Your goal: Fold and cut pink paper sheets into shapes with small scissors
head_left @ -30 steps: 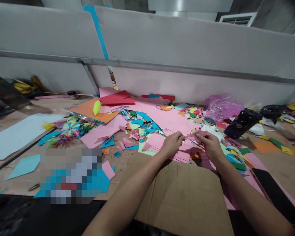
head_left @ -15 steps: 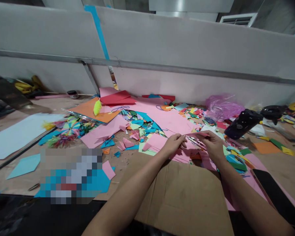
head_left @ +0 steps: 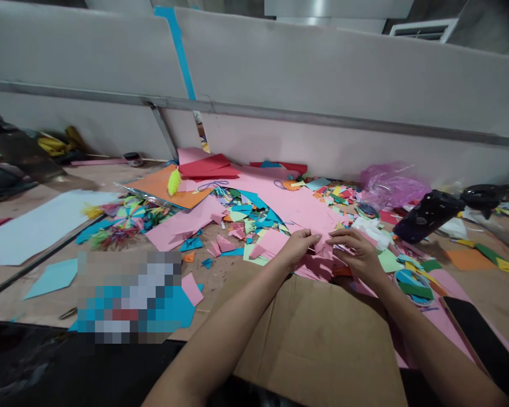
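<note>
My left hand (head_left: 302,247) pinches a small piece of pink paper (head_left: 323,244) between thumb and fingers, above the pile of paper. Just to the right, my right hand (head_left: 359,252) is curled with its fingertips close to the paper's right side. A thin silvery metal tool, apparently scissors (head_left: 341,247), shows partly under its fingers; most of it is hidden by the hand. Larger pink sheets (head_left: 294,206) lie behind both hands. A brown cardboard sheet (head_left: 318,339) lies below my forearms.
Coloured paper scraps (head_left: 258,217) cover the middle of the table. At the right are a dark tumbler (head_left: 428,216), a tape roll (head_left: 413,285) and a phone (head_left: 479,333). A pink plastic bag (head_left: 394,183) lies by the white partition (head_left: 322,85). White paper (head_left: 42,226) lies left.
My right hand's fingers have loosened and shifted slightly lower beside the pink paper. The paper now hangs from my left hand's fingers. The metal tool shows less. The view has shifted slightly left.
</note>
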Motion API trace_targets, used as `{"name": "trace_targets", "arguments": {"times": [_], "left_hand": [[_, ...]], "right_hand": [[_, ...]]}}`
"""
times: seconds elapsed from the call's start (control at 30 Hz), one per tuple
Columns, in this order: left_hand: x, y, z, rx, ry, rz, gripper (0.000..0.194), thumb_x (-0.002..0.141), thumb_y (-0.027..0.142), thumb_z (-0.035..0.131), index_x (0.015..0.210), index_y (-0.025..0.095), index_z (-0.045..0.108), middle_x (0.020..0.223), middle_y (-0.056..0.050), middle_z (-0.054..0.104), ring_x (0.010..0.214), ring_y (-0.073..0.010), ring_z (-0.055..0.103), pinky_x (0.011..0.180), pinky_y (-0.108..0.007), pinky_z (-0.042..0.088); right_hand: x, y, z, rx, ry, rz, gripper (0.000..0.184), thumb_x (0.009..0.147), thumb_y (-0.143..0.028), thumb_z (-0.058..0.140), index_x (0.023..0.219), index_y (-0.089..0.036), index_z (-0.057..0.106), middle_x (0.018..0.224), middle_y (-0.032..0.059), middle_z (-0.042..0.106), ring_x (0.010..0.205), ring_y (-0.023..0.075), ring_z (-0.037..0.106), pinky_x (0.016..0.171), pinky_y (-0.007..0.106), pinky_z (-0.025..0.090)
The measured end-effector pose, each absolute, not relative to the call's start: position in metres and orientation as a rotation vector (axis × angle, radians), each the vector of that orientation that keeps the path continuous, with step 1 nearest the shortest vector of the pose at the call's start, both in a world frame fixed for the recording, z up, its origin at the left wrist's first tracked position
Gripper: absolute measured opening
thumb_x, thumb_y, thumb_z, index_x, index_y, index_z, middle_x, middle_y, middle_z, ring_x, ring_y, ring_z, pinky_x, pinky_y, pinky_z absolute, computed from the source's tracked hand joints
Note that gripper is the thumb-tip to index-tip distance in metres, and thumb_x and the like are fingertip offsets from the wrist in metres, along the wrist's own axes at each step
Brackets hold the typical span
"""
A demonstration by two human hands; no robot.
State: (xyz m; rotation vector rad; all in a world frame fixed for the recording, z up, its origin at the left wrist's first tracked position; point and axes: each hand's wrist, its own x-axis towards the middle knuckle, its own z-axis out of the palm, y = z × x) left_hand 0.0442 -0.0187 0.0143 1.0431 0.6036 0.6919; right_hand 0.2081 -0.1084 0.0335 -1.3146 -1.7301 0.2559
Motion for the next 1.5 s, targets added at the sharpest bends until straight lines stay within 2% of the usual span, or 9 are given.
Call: {"name": "trace_targets", "arguments": {"times": [0.23, 0.53, 0.83, 0.93, 1.03, 1.13, 1.27, 1.37, 1.5], "left_hand": [[0.041, -0.016, 0.012, 1.145, 0.584, 0.6, 0.031, 0.066, 0.032, 0.077, 0.085, 0.012, 0.065, 0.073, -0.002, 0.063, 0.06, -0.0098, 0.055, 0.059, -0.024, 0.042], [0.043, -0.015, 0.01, 1.218, 0.563, 0.631, 0.028, 0.064, 0.029, 0.08, 0.081, 0.01, 0.067, 0.072, -0.003, 0.066, 0.063, -0.0116, 0.058, 0.062, -0.024, 0.044], [0.045, -0.018, 0.012, 1.241, 0.536, 0.628, 0.037, 0.07, 0.044, 0.077, 0.082, 0.01, 0.067, 0.069, -0.002, 0.063, 0.063, -0.0116, 0.057, 0.062, -0.025, 0.043], [0.046, -0.019, 0.013, 1.279, 0.536, 0.655, 0.031, 0.068, 0.033, 0.079, 0.085, 0.01, 0.068, 0.074, -0.004, 0.067, 0.067, -0.0134, 0.059, 0.065, -0.026, 0.045], [0.047, -0.019, 0.013, 1.3, 0.567, 0.7, 0.019, 0.068, 0.021, 0.075, 0.081, 0.01, 0.067, 0.074, -0.004, 0.067, 0.066, -0.013, 0.059, 0.066, -0.026, 0.045], [0.047, -0.019, 0.011, 1.343, 0.586, 0.721, 0.013, 0.069, 0.019, 0.071, 0.076, 0.011, 0.065, 0.069, -0.002, 0.064, 0.063, -0.012, 0.057, 0.064, -0.025, 0.043], [0.047, -0.017, 0.008, 1.35, 0.609, 0.721, 0.017, 0.067, 0.024, 0.073, 0.072, 0.012, 0.063, 0.063, 0.0, 0.06, 0.058, -0.0104, 0.052, 0.059, -0.024, 0.039], [0.045, -0.015, 0.007, 1.347, 0.617, 0.717, 0.022, 0.064, 0.028, 0.075, 0.073, 0.012, 0.063, 0.062, 0.001, 0.058, 0.058, -0.01, 0.05, 0.057, -0.024, 0.036], [0.042, -0.01, 0.005, 1.307, 0.624, 0.748, 0.028, 0.062, 0.033, 0.077, 0.073, 0.012, 0.061, 0.063, 0.0, 0.058, 0.056, -0.0097, 0.049, 0.056, -0.024, 0.037]], "right_hand": [[0.211, -0.108, 0.033, -1.315, -1.672, 0.405, 0.011, 0.085, -0.033, 0.071, 0.092, -0.03, 0.077, 0.099, 0.0062, 0.068, 0.096, 0.0243, 0.064, 0.084, 0.038, 0.051], [0.207, -0.106, 0.024, -1.385, -1.473, 0.559, 0.017, 0.08, -0.04, 0.075, 0.08, -0.023, 0.071, 0.076, 0.0025, 0.067, 0.073, 0.0193, 0.06, 0.068, 0.031, 0.046], [0.21, -0.102, 0.021, -1.331, -1.285, 0.662, 0.028, 0.07, -0.042, 0.083, 0.082, -0.023, 0.066, 0.074, 0.0005, 0.064, 0.068, 0.0163, 0.057, 0.062, 0.028, 0.046], [0.212, -0.1, 0.02, -1.312, -1.236, 0.712, 0.036, 0.067, -0.041, 0.085, 0.092, -0.023, 0.066, 0.076, -0.0003, 0.064, 0.068, 0.0155, 0.058, 0.06, 0.027, 0.047], [0.211, -0.101, 0.023, -1.358, -1.236, 0.808, 0.031, 0.071, -0.045, 0.082, 0.086, -0.021, 0.068, 0.077, 0.0021, 0.067, 0.068, 0.0168, 0.06, 0.06, 0.028, 0.048], [0.209, -0.103, 0.028, -1.411, -1.282, 0.838, 0.032, 0.074, -0.05, 0.077, 0.073, -0.02, 0.069, 0.07, 0.0026, 0.068, 0.065, 0.017, 0.06, 0.059, 0.028, 0.048], [0.208, -0.103, 0.028, -1.418, -1.298, 0.835, 0.034, 0.074, -0.053, 0.076, 0.07, -0.02, 0.068, 0.066, 0.0016, 0.066, 0.061, 0.0167, 0.058, 0.056, 0.028, 0.046], [0.209, -0.103, 0.023, -1.427, -1.349, 0.77, 0.029, 0.079, -0.049, 0.073, 0.076, -0.02, 0.069, 0.073, 0.0024, 0.067, 0.067, 0.017, 0.06, 0.06, 0.028, 0.047], [0.211, -0.103, 0.02, -1.359, -1.448, 0.592, 0.026, 0.081, -0.039, 0.074, 0.103, -0.026, 0.07, 0.092, 0.0026, 0.067, 0.079, 0.018, 0.061, 0.072, 0.031, 0.05]]}}
